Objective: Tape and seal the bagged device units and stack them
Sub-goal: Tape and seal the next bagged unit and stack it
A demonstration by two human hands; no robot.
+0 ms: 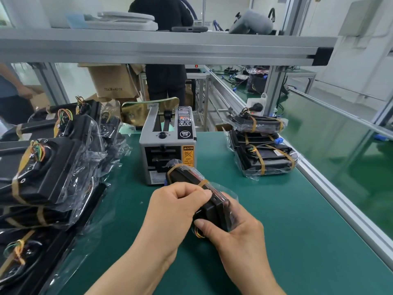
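The fingers (189, 193) of the left hand (172, 209) are curled tight, thumb against forefinger, pinching the clear plastic on top of a bagged device unit (184, 175). The pinch sits just beside a brown tape strip (203, 183) that crosses the unit. The right hand (238, 237) grips the unit's near end. Its thumb (203, 227) presses the near face, and the other fingers wrap round the right side, mostly hidden behind the bag. Coloured wires show just below the thumb.

The unit is a long black block in a clear bag. It is held between both hands at the middle of the scene, tilted so its far end points up and left. A second brown strip wraps that far end.

Under the hands lies a green bench (287, 220). Just beyond the unit's far end stands a grey tape dispenser (165, 143) with a yellow caution label on its front.

On the far right of the bench is a neat stack of bagged units (262, 152), each bound with brown tape. On the left, a larger, looser pile of bagged units (46, 167) runs from near to far, with crumpled plastic spilling toward the middle.

An aluminium shelf rail (148, 47) crosses overhead. Beyond it a person in dark clothes (165, 81) stands facing away, beside a cardboard box (112, 81).
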